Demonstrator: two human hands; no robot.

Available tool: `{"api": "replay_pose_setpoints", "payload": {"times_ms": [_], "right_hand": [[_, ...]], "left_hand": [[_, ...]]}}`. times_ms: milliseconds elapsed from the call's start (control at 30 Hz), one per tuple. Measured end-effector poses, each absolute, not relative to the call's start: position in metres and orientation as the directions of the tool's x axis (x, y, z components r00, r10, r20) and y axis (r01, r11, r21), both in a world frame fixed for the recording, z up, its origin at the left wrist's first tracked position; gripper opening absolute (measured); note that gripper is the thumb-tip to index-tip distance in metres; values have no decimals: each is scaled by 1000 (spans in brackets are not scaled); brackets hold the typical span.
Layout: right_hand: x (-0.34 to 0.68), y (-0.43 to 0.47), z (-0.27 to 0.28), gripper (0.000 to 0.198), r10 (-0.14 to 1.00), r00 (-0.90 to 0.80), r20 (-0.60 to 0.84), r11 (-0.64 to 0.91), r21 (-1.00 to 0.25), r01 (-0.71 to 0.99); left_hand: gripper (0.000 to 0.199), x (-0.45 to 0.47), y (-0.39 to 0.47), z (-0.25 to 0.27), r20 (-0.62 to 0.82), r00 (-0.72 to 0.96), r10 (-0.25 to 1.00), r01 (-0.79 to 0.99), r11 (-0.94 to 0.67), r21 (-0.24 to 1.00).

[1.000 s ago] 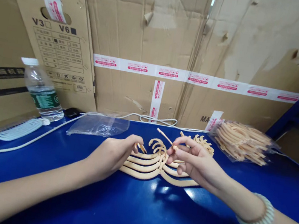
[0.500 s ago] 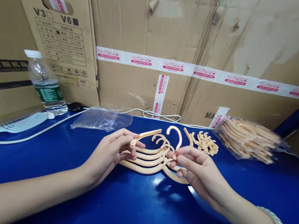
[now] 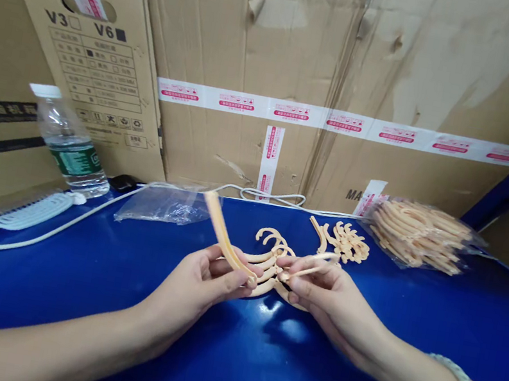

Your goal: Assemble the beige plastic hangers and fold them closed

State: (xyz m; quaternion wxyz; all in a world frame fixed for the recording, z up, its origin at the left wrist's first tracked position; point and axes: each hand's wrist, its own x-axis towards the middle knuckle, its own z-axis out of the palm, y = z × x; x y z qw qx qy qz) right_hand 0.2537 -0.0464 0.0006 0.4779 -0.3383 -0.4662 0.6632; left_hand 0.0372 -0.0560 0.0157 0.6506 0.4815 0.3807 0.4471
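Note:
My left hand (image 3: 215, 278) pinches the lower end of a beige plastic hanger arm (image 3: 224, 234), which points up and away to the left. Between the fingers of my right hand (image 3: 323, 290) is a beige hanger hook (image 3: 320, 261), tipped over to the right. A small gap separates the two held pieces. Behind and under my hands lie several assembled beige hangers (image 3: 262, 288), nested together on the blue table (image 3: 227, 355) and partly hidden by my fingers.
Loose hooks (image 3: 348, 242) and arm pieces (image 3: 319, 230) lie beyond my right hand. A plastic bag of hanger parts (image 3: 423, 235) sits at back right. At left are a flat clear bag (image 3: 159, 204), a water bottle (image 3: 71, 147), a hairbrush (image 3: 30, 215) and a white cable (image 3: 83, 223). Cardboard (image 3: 231, 154) stands behind.
My left hand has moved right and turned the hanger arm from pointing right to pointing up-left. The hook in my right hand has tilted from upright to nearly flat.

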Motion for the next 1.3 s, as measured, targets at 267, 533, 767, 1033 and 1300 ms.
{"api": "replay_pose_setpoints", "payload": {"times_ms": [267,533,767,1033,1300], "right_hand": [[247,-50,1,16,892,-446,79,-41,-966,-254],[248,-54,-3,20,839,-544,-20,-144,-972,-186],[249,-54,-2,22,834,-549,-58,-177,-970,-166],[246,-55,0,24,837,-548,-4,-136,-970,-201],[240,-59,1,36,885,-464,35,-28,-991,-127]], "left_hand": [[19,44,-63,5,33,278,960,8,-36,999],[10,40,-72,-2,185,336,923,185,-258,948],[8,43,-72,-1,242,319,917,173,-307,936],[8,43,-71,-2,223,330,917,176,-292,940],[7,45,-73,-3,171,381,908,26,-196,980]]}}
